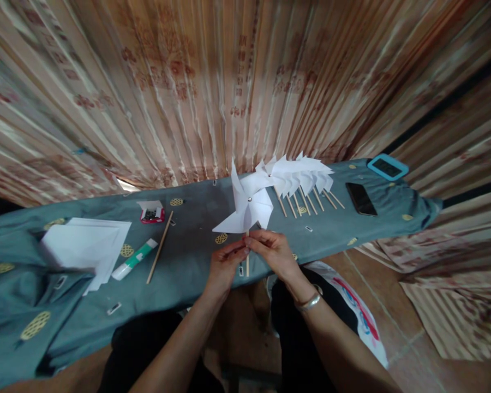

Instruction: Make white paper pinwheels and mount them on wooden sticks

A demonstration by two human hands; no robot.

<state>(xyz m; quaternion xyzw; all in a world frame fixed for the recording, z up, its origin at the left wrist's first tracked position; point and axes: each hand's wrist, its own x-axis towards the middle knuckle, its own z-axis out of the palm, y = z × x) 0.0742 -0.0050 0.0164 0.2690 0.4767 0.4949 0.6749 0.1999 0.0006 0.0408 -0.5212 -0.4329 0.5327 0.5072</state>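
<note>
Flanking held pinwheel [249, 211]: pinwheel row [300, 176] right, stick [160, 248], tube [135, 260] left.

Tan curtains [213, 82] hung behind a long table [198, 213].
Curtains were pleated, reddish print; grey-green cloth [329, 232] with yellow motifs [36, 326] covered the table; brown tiled floor [372, 289] showed at right; bright light patch [129, 186] at curtains' lower edge, left.
</note>
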